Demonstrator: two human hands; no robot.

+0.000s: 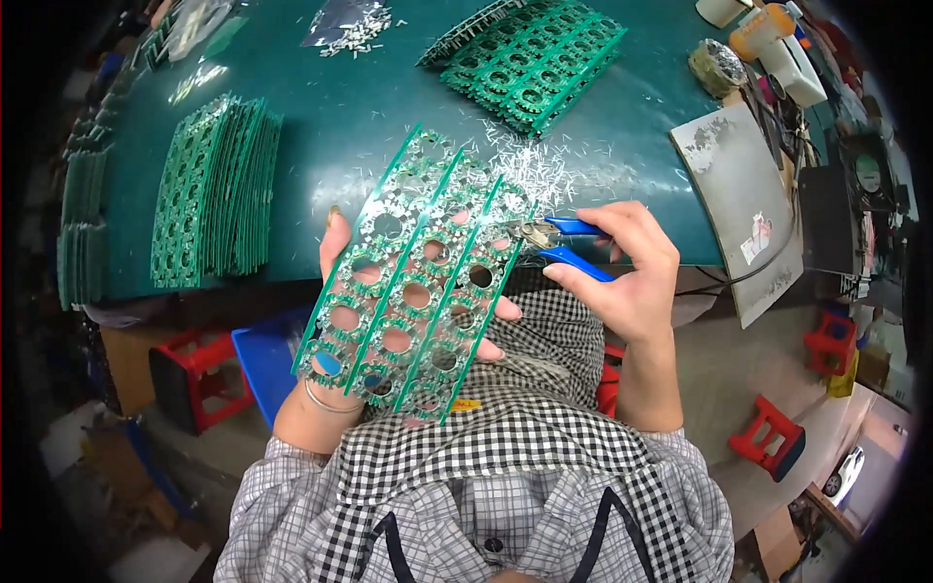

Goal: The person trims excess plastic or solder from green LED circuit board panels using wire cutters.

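Note:
My left hand (397, 340) supports a green circuit board panel (406, 272) from beneath. The thumb lies along its left edge, fingertips show past the right edge, and the palm is visible through the round cut-outs. The panel is tilted, with rows of ring-shaped boards between straight rails. In my right hand (637, 267) is a pair of blue-handled side cutters (578, 264), gripped with the handles apart. The cutter jaws meet the panel's upper right edge; whether they close on anything is too small to tell. White and silvery clippings (544, 173) lie scattered just beyond the panel.
On the green table (340, 102), a stack of similar panels (214, 194) stands at left and another pile (539, 58) lies at the back. White small parts (358, 29) spill from a bag. A grey plate (739, 194) sits at right. Red stools (768, 437) stand on the floor.

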